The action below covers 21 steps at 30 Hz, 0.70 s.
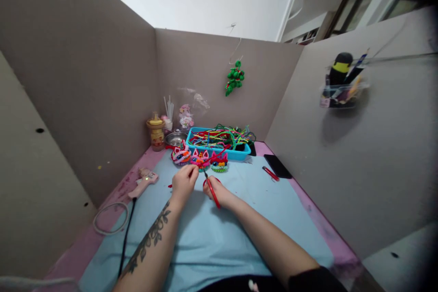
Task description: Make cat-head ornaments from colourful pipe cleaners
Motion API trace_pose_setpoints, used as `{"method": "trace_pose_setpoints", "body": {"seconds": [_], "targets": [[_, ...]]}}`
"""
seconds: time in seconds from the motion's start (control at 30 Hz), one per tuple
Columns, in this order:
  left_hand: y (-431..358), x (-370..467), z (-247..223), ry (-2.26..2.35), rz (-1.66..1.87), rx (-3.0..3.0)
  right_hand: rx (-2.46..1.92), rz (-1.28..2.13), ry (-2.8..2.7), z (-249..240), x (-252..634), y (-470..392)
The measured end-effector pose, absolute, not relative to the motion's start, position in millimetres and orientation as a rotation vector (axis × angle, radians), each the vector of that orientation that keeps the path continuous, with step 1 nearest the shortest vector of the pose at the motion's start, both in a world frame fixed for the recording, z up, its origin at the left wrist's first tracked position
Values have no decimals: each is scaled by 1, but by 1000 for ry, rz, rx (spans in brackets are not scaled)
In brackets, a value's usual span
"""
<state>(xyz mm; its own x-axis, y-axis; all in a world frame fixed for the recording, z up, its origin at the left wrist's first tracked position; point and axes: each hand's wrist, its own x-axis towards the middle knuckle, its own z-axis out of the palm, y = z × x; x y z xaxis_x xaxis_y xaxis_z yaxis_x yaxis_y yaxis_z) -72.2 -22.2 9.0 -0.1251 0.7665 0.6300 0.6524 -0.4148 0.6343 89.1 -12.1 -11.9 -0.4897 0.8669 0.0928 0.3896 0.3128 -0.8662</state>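
My left hand (185,182) is closed in a pinch around a red pipe cleaner (215,156), whose length slants up to the right. Red-handled scissors (214,195) are in my right hand (221,194), their dark blades pointing up beside the left fingertips. Whether the blades touch the pipe cleaner cannot be made out. Just beyond my hands stand three colourful fuzzy animal heads: a left one (180,155), a middle one (200,160) partly behind the pipe cleaner, and a right one (219,163). A small red piece lies by my left wrist.
Behind the heads sits a blue tray (236,155) of many-coloured pipe cleaners. A pink glue gun (143,183) with its cord lies left; a red cutter (270,174) and black phone (278,166) lie right. A metal bowl (175,138) and jar (157,134) stand back left. Grey partitions enclose the table.
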Motion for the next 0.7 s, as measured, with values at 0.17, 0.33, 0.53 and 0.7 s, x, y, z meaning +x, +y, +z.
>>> {"method": "trace_pose_setpoints", "body": {"seconds": [0.17,0.33,0.53,0.7], "targets": [[-23,-71,10,1570,1555,1981,-1155,1085,-2036,-14,95,-6],[-23,-71,11,1547,1496,1993,-1127,1123,-2039,-15,100,-4],[-23,-70,12,1514,1384,2074,-1112,1206,-2010,-4,103,-10],[-25,-70,14,1504,1365,2065,-1113,1189,-2017,-1,103,-11]]}}
